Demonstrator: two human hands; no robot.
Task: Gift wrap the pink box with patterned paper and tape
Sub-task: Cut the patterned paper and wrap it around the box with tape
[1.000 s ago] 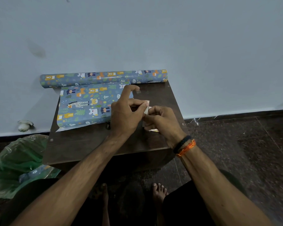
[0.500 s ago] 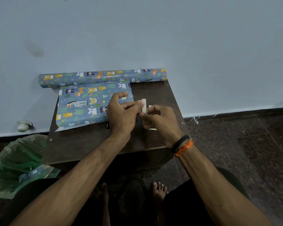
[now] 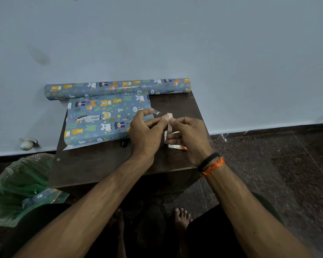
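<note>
The pink box itself cannot be seen: patterned paper (image 3: 104, 120) covers it completely, a blue sheet printed with bears, giraffes and leaves, lying flat-topped on the dark wooden table (image 3: 93, 164) just left of the left hand (image 3: 145, 133), whose knuckles hide the parcel's right edge. A white strip of the paper's underside shows along the near edge. Beyond both hands, against the wall, lies the paper roll (image 3: 117, 88) in the same print.

The tape roll (image 3: 169, 127) stands on edge between the two hands, mostly hidden by fingers. The left hand pinches it with thumb and curled fingers, and a short clear tape piece (image 3: 156, 112) sticks up from its raised forefinger, hard to make out against the table. The right hand (image 3: 190, 138) curls around the roll from the other side, fingertips on its rim; a black and orange wristband (image 3: 212, 163) sits on that wrist. Beneath the right hand a small pale scrap (image 3: 176, 146) with an orange corner lies on the table, too covered to identify.

Far left of the left hand, on the floor, a green plastic bag (image 3: 17, 187) holds a crumpled offcut (image 3: 39, 198) of the blue paper.
</note>
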